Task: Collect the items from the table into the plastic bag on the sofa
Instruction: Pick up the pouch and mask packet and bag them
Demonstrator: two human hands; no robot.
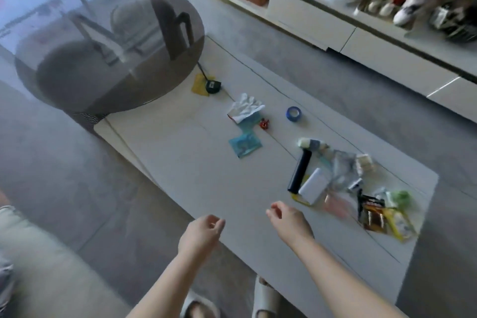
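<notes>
Pale stone-look coffee table (196, 168) runs diagonally across the view, and the stuff to collect is spread along it. Nearest the hands there's a mallet (302, 166) with a black handle and a whitish head; its long axis runs roughly up-down in the view, head pointing away from the person and handle end toward them. Right beside the handle, touching or nearly so, lies a white rectangular box (314, 186), tilted the same way. To the right of those is a blurry heap: crinkled clear plastic packaging (343, 168), a dark battery pack (373, 215) and something green (401, 197) I can't make out.

Further up the table sits a blue tape roll (293, 113), well apart from the rest. Left of it is a white work glove (245, 110), fingers pointing up and right, with a small red thing (264, 124) just beside it and a teal packet (244, 146) below. Near the far end there's a tape measure (213, 85) resting on a yellow sheet (199, 85), right at the edge of a round smoked-glass table (77, 80).

Both hands hover over the near edge of the table, holding nothing. The left hand (200, 235) has its fingers loosely curled, and so does the right hand (289, 222); neither touches any item. A bit of light sofa cushion (33, 261) shows at lower left, but the bag isn't in the shot. White slippers (265, 297) show at the bottom.
</notes>
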